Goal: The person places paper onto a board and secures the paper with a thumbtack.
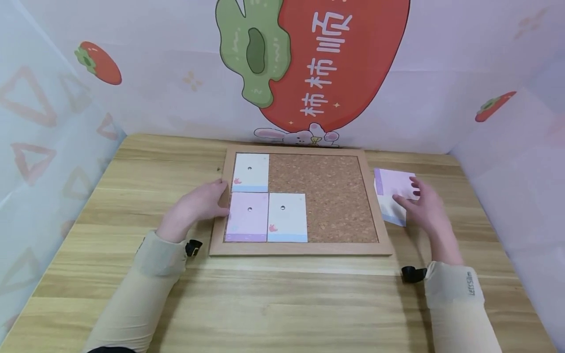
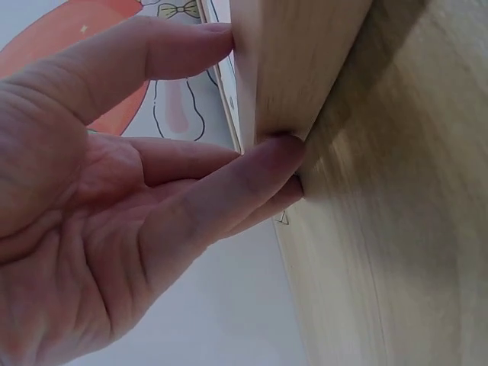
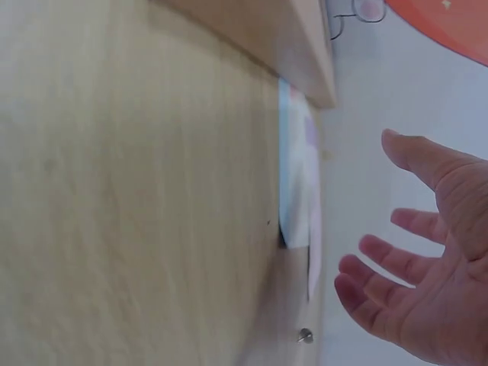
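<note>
A wood-framed corkboard (image 1: pixel 337 206) lies on the table with a pink note sheet (image 1: pixel 247 223) and two white note sheets (image 1: pixel 287 218) on its left part, each with a silver thumbtack (image 1: pixel 283 208). My left hand (image 1: pixel 198 203) is at the board's left rim. In the left wrist view its thumb touches the frame's upper face and its other fingers (image 2: pixel 221 191) lie against the outer side. To the board's right, my right hand (image 1: pixel 425 208) is over a loose purple-edged sheet (image 1: pixel 395 181) and a white, blue-edged sheet (image 1: pixel 393 211). Its fingers are loosely spread, apart from the paper.
A loose thumbtack (image 3: pixel 306 335) is on the table near the right-hand sheets. The wooden table (image 1: pixel 282 299) backs onto a printed wall sheet (image 1: pixel 167 108) with a large persimmon picture, and similar sheeting stands along both sides.
</note>
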